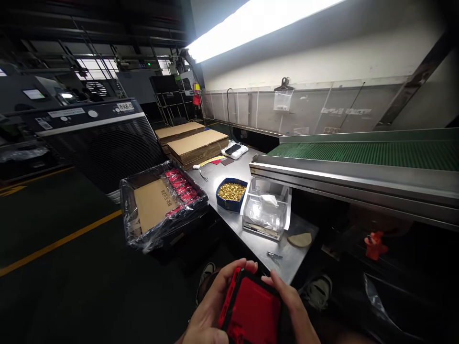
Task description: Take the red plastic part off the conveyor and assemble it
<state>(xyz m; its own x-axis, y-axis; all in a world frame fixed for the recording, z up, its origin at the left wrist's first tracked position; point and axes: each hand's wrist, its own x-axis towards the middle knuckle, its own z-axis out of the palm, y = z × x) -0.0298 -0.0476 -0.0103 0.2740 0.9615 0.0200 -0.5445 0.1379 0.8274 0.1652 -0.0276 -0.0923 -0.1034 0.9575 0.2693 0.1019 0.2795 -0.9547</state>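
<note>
- Low before the worktop (229,177), over the person's lap: red and black case (253,310), held flat between both hands.
- Left hand (211,306): grip clamped on the case's left edge, fingers curled over its top rim.
- Right hand (292,306): grip closed on the case's right side, fingers laid across the upper corner.
- Just beyond the grip: small metal clip (274,257) and tan pad (300,240) on the worktop.
- Farther out: clear plastic box (266,210), blue tub of brass parts (231,193).
- Left of the grip: film-lined crate (161,205) with cardboard and red items.
</note>
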